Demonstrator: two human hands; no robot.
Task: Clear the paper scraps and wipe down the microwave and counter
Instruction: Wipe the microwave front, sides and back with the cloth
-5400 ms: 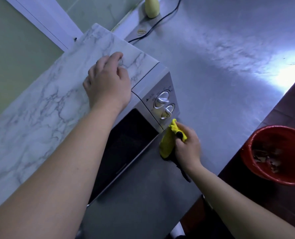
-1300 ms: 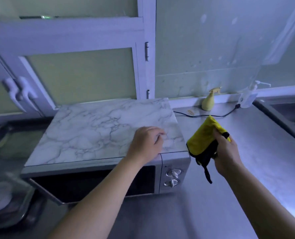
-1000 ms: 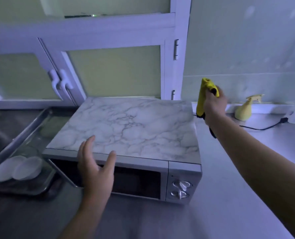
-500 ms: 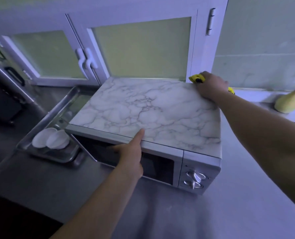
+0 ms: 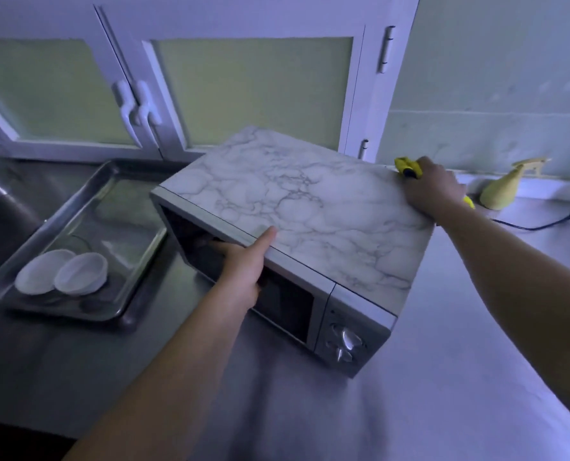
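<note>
Yellow cloth [image 5: 407, 167] is being clutched by the right hand [image 5: 432, 189] at the microwave [image 5: 310, 201] rear corner. Left hand [image 5: 243, 272] is gripping its front edge.

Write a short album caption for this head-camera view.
Left hand grips the front edge of the microwave while the right hand holds a yellow cloth at its back corner.
</note>
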